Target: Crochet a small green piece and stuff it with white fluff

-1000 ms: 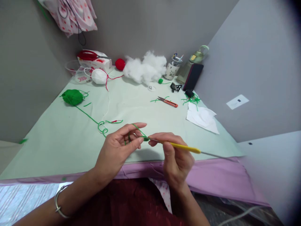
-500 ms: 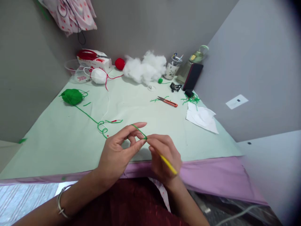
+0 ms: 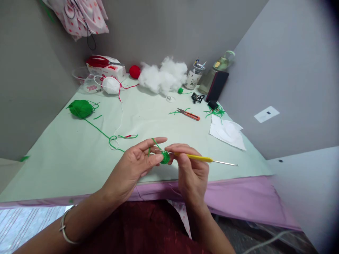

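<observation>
My left hand (image 3: 135, 165) pinches a small green crochet piece (image 3: 165, 157) between thumb and fingers, with the green strand looped over its index finger. My right hand (image 3: 191, 169) grips a yellow-handled crochet hook (image 3: 197, 157), its metal tip pointing left into the piece and its tail end sticking out to the right. The strand runs left across the pale green table cover (image 3: 66, 158) to a green yarn ball (image 3: 81, 108). Both hands hover above the table's near edge.
Orange thread snips (image 3: 190, 114) and green yarn scraps lie mid-table. White paper (image 3: 227, 131) lies at the right. At the back are white stuffing (image 3: 164, 77), a red yarn ball (image 3: 135, 71), a white yarn ball (image 3: 111, 85), a jar of pens (image 3: 194, 77), a bottle and a dark phone (image 3: 217, 86).
My right hand swung the hook from pointing down toward me back to level, tail to the right. The green piece now shows clearly between my fingertips. The strand on the table was pulled slightly.
</observation>
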The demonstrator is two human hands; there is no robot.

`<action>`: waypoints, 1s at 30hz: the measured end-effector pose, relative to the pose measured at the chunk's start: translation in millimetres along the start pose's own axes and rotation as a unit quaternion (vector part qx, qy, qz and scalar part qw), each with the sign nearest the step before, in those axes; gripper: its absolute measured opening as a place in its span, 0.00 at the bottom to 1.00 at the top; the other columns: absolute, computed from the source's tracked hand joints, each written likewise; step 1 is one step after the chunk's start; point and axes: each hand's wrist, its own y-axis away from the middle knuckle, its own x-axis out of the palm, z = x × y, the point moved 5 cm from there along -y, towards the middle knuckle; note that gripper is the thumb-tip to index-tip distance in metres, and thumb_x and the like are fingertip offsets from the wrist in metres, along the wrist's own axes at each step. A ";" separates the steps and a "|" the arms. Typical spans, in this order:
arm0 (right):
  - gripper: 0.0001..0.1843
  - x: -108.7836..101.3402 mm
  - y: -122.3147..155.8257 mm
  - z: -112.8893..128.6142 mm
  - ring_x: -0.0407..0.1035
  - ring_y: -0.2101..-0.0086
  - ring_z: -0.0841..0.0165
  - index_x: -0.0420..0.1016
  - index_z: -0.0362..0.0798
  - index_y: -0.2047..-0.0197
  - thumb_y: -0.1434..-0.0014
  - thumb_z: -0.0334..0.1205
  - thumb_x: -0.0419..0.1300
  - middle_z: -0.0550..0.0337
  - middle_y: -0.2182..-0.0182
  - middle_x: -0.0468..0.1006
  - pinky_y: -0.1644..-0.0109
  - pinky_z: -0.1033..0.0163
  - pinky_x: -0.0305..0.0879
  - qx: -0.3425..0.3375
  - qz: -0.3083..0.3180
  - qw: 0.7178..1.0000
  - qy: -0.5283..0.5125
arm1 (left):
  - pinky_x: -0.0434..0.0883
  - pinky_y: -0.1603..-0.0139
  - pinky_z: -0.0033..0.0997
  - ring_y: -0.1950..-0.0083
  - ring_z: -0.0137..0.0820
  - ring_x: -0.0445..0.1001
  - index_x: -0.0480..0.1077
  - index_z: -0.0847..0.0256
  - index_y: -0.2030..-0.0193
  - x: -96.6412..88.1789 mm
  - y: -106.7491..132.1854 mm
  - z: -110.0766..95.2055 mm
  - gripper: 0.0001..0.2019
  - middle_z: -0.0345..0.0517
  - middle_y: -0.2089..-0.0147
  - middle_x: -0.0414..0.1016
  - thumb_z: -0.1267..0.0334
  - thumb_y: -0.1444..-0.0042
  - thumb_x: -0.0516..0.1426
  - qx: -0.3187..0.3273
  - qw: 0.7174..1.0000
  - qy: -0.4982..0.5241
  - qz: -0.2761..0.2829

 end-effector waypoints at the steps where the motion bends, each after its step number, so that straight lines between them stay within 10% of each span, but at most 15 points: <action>1: 0.12 1.5 1.7 0.2 0.74 0.67 0.70 0.84 0.55 0.52 0.27 0.33 0.59 0.59 0.61 0.83 0.64 0.62 0.74 -0.012 0.003 0.999 0.031 | 0.55 0.76 0.19 0.74 0.20 0.58 0.83 0.53 0.44 0.2 0.3 0.8 0.19 0.36 0.68 0.73 0.63 0.44 0.72 0.013 1.000 -0.007 -0.007; 7: 0.21 6.5 16.3 15.5 0.78 0.55 0.63 0.82 0.58 0.41 0.32 0.27 0.62 0.54 0.53 0.83 0.55 0.57 0.78 -0.201 0.024 0.942 0.267 | 0.58 0.76 0.15 0.79 0.16 0.48 0.83 0.56 0.44 2.2 -2.2 10.1 0.20 0.29 0.77 0.63 0.63 0.43 0.72 -0.036 0.998 0.054 0.003; 11: 0.15 -6.4 5.0 9.1 0.76 0.64 0.68 0.85 0.56 0.50 0.29 0.30 0.59 0.60 0.64 0.82 0.59 0.59 0.75 -0.077 -0.021 0.988 0.133 | 0.73 0.61 0.19 0.81 0.13 0.45 0.85 0.60 0.49 -1.1 -4.3 8.6 0.14 0.26 0.77 0.60 0.65 0.42 0.71 -0.067 0.992 0.103 0.005; 15: 0.11 -5.0 -1.0 -1.6 0.75 0.66 0.70 0.85 0.56 0.55 0.28 0.36 0.61 0.61 0.63 0.82 0.62 0.61 0.73 0.023 -0.008 1.000 -0.010 | 0.69 0.67 0.18 0.76 0.16 0.64 0.85 0.56 0.49 -1.5 -2.9 5.8 0.15 0.34 0.69 0.74 0.65 0.44 0.72 -0.026 0.998 0.050 -0.002; 30: 0.11 -8.9 -2.1 -8.7 0.79 0.68 0.68 0.83 0.50 0.57 0.27 0.42 0.58 0.57 0.63 0.86 0.62 0.60 0.78 0.062 -0.011 0.997 -0.054 | 0.73 0.57 0.30 0.66 0.27 0.76 0.83 0.54 0.48 -2.2 0.8 3.4 0.15 0.37 0.65 0.78 0.62 0.43 0.71 0.026 0.999 -0.022 -0.011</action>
